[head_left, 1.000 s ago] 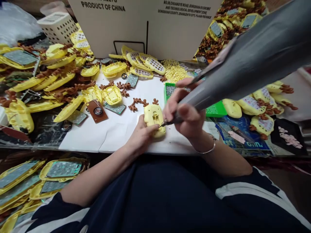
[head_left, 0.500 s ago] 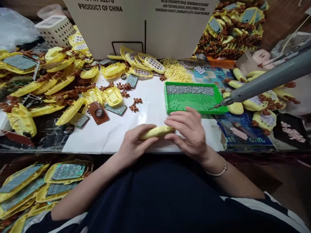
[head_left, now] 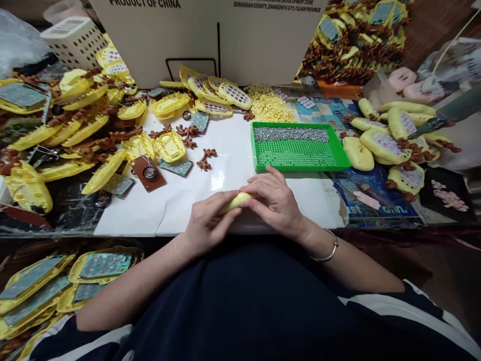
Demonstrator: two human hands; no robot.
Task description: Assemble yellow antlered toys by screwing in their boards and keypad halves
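Lap: we see dark clothing with white stripes at the near edge, and stacked yellow shells with grey boards [head_left: 101, 265] low at our left.
Left hand: our left hand [head_left: 206, 223] curls around the near end of the yellow toy casing [head_left: 236, 201], fingers bent over its top.
Right hand: our right hand [head_left: 276, 203] lies over the casing's far end, fingers pressed together on it; a thin bracelet [head_left: 326, 250] sits at the wrist.
Casing: it is held between both hands just above the near edge of the white sheet [head_left: 169, 210]; most of it is hidden, so we cannot tell which face is up.
Middle of sheet: a brown board with a round speaker [head_left: 149, 173] and loose brown antler pieces [head_left: 206, 159] lie well apart from the hands.
Green tray [head_left: 340, 163]: it sits just beyond our right hand, with a band of silver screws [head_left: 291, 134] along its far side.
Right side: finished yellow toys [head_left: 379, 143] are piled beside the tray, and a grey screwdriver [head_left: 443, 116] hangs over them.
Left side: a heap of yellow shells [head_left: 75, 130].
Far: small yellow buttons [head_left: 268, 105], a cardboard box [head_left: 225, 35] and a white basket [head_left: 75, 42].
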